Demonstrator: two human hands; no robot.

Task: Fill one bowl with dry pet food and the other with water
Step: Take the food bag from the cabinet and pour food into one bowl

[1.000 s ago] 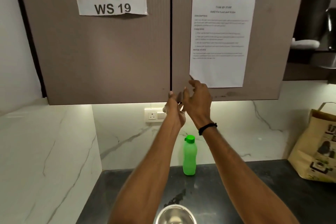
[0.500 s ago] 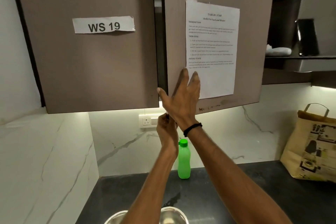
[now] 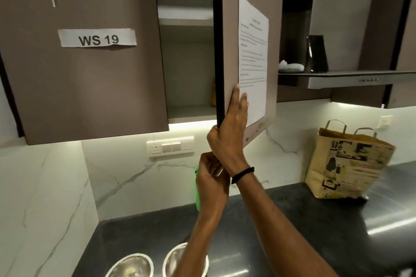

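Two steel bowls stand on the dark counter at the bottom edge, the left bowl (image 3: 130, 264) in full view and the right bowl (image 3: 177, 258) partly behind my left forearm. My right hand (image 3: 231, 128) grips the lower edge of the right cabinet door (image 3: 229, 40), which stands swung out. Just below it my left hand (image 3: 211, 177) is raised with curled fingers and holds nothing I can see. A green bottle (image 3: 197, 198) shows only as a sliver behind that hand. Inside the cabinet, something yellow (image 3: 212, 96) peeks past the door edge.
A printed paper bag (image 3: 346, 164) stands on the counter (image 3: 292, 220) at the right. A range hood (image 3: 349, 77) juts out beyond the door. The left cabinet door (image 3: 90, 85), labelled WS 19, is closed. A socket panel (image 3: 170, 147) sits on the marble wall.
The right cabinet door has swung from closed to well open under my right hand. My left hand dropped away from the door edge. The view shifted, bringing both bowls into sight.
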